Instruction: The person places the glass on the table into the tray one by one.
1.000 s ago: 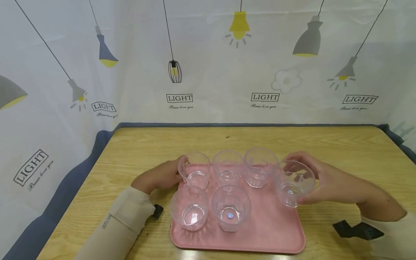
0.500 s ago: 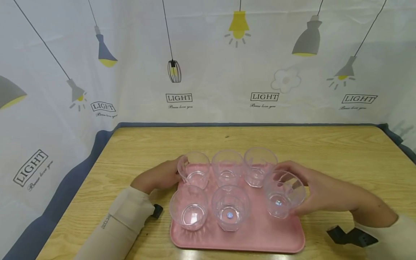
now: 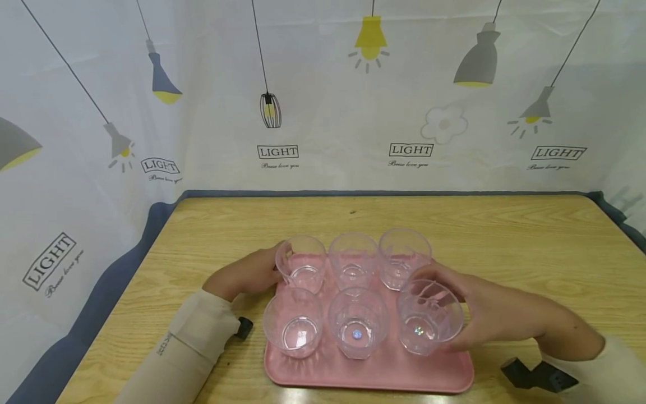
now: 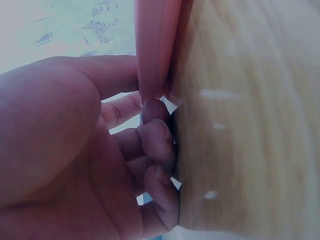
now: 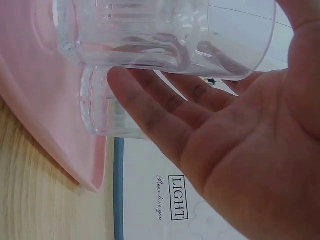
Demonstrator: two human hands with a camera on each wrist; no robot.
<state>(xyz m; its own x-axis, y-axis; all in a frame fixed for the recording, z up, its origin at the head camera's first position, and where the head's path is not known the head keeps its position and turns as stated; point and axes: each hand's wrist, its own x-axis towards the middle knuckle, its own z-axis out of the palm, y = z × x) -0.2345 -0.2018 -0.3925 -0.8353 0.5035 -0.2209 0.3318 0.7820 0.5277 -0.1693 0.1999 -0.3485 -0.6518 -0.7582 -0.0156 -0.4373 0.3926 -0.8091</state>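
Observation:
A pink tray (image 3: pixel 373 377) lies on the wooden table, bearing several clear plastic cups with their mouths up. My left hand (image 3: pixel 258 274) grips its left edge; the left wrist view has the thumb against the tray's rim (image 4: pixel 154 47) and the other fingers curled by its underside. At the front right, my right hand (image 3: pixel 497 311) holds a clear cup (image 3: pixel 424 336) round its side, fingers behind and thumb in front. Whether this cup's base touches the tray, I cannot tell. Left of it stand the front-middle cup (image 3: pixel 357 320) and the front-left cup (image 3: pixel 294 322).
Behind them is a row of cups: back left (image 3: pixel 307 261), back middle (image 3: pixel 353 258) and back right (image 3: pixel 398 255), the last close to my right fingers. Wooden tabletop (image 3: pixel 242 224) surrounds the tray. A white printed curtain (image 3: pixel 333 123) hangs past the table's far edge.
My right hand has brought its cup left and toward me, from the tray's right edge to beside the front-middle cup. The left hand, the tray and the other cups stay put.

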